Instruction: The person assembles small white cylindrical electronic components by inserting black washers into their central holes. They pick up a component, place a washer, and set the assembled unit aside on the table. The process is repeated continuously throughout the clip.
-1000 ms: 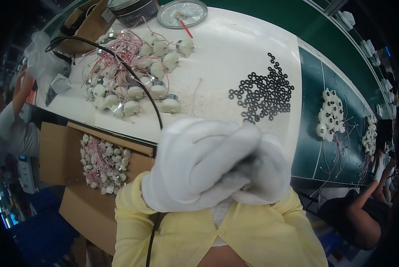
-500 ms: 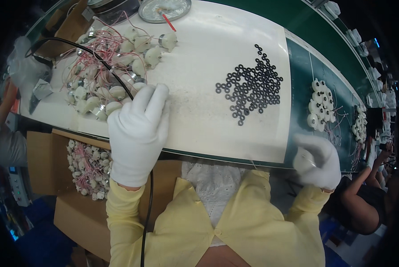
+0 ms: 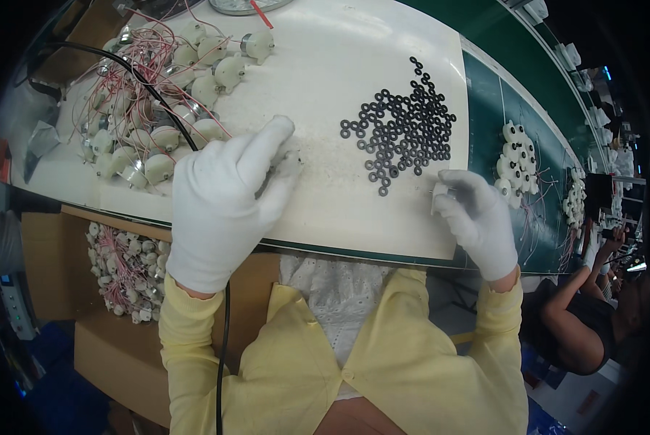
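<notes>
My left hand (image 3: pixel 227 199), in a white glove, is at the front of the white work surface beside a heap of small motors (image 3: pixel 167 138) with whitish round caps and pink wires. Its thumb and fingers close around a white-capped motor (image 3: pixel 291 160); a short dark pin shows at the fingertips, and the rest is hidden. My right hand (image 3: pixel 482 221), gloved too, pinches a small whitish piece (image 3: pixel 439 194) between thumb and forefinger; its kind is unclear. Just to the left of it are many loose black rings (image 3: pixel 404 127), spread flat.
On the green mat (image 3: pixel 482 109) at right stand white-capped motors with black rings (image 3: pixel 518 163), their wires trailing. A cardboard box (image 3: pixel 49 268) of more wired parts is below the table's left edge. A black cable (image 3: pixel 147 83) crosses the motor heap. Another person (image 3: pixel 582 319) sits at far right.
My right hand has come left from the table's front right edge toward the black rings. The left hand's fingers have spread and tilted rightward, showing a pin. The whole view has shifted slightly.
</notes>
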`<state>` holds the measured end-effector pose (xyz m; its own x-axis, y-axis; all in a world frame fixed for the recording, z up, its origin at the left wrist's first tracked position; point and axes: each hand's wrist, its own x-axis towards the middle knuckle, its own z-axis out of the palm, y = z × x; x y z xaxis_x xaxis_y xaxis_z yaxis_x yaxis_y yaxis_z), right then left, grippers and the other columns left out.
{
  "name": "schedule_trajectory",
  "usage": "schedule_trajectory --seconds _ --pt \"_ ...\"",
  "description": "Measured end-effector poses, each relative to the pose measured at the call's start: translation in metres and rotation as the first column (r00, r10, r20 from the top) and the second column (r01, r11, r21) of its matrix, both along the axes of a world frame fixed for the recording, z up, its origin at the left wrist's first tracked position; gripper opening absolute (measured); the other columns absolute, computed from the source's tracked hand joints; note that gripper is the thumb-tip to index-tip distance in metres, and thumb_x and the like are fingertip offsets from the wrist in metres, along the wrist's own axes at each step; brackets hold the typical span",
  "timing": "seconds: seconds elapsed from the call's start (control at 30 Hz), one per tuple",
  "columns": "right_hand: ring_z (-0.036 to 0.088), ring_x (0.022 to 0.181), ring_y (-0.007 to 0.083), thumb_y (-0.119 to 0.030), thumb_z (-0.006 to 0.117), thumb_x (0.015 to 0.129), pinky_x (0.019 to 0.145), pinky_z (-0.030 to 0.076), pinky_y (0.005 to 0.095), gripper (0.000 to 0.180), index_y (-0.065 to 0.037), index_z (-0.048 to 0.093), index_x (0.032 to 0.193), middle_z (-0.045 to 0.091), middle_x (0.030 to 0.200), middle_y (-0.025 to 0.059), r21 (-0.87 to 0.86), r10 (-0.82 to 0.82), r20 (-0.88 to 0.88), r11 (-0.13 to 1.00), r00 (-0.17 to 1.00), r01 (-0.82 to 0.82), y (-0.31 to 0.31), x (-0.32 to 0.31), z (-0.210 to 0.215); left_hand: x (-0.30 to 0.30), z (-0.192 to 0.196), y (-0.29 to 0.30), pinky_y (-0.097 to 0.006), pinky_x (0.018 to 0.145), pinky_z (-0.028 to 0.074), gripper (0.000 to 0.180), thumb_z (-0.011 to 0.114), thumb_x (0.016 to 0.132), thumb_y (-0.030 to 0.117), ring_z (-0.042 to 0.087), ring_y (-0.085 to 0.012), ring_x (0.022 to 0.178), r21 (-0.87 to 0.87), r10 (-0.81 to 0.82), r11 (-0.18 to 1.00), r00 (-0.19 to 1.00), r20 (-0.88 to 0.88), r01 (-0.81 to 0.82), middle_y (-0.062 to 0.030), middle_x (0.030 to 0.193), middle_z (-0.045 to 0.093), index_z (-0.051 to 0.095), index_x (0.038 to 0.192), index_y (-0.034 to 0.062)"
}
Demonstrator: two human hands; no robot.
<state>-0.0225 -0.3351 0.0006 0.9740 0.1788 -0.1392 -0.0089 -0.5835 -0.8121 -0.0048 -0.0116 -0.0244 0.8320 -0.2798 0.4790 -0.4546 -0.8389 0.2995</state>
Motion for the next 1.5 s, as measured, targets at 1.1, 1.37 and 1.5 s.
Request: schedule_trajectory --seconds 1.1,1.37,1.5 --pt "0.061 0.057 0.0228 -0.028 0.084 0.084 0.061 0.043 0.0368 0.024 -0.014 0.07 0.097 0.07 0.069 0.0019 -0.631 0.259 0.423 0.772 0.868 0.077 0.031 0.007 0.004 0.001 -0.01 0.0 -0.041 0.069 0.045 0.035 0.08 0.08 0.018 0.056 -0.0254 0.076 -0.057 -0.03 0.998 0.996 -0.085 0.025 -0.0013 0.083 0.059 0.07 0.113 0.0148" --pt "0.066 0.066 0.0273 -0.026 0.08 0.088 0.067 0.045 0.0391 0.025 -0.012 0.069 0.105 0.072 0.073 0.0043 -0.824 0.423 0.22 0.563 0.879 -0.064 0.025 -0.013 0.027 0.0 -0.012 0.001 -0.041 0.071 0.046 0.037 0.08 0.08 0.017 0.057 -0.0259 0.079 -0.049 -0.035 0.998 0.997 -0.066 0.032 -0.0015 0.088 0.062 0.07 0.116 0.014" --pt "0.058 0.053 0.0256 -0.03 0.08 0.088 0.056 0.041 0.038 0.024 -0.012 0.067 0.098 0.063 0.062 0.0051 -0.828 0.464 0.264 0.559 0.846 -0.048 0.027 -0.01 0.02 0.0 -0.011 0.001 -0.04 0.071 0.046 0.038 0.081 0.08 0.017 0.058 -0.0256 0.079 -0.037 -0.034 0.999 0.996 -0.086 0.03 -0.0016 0.089 0.063 0.071 0.116 0.0134"
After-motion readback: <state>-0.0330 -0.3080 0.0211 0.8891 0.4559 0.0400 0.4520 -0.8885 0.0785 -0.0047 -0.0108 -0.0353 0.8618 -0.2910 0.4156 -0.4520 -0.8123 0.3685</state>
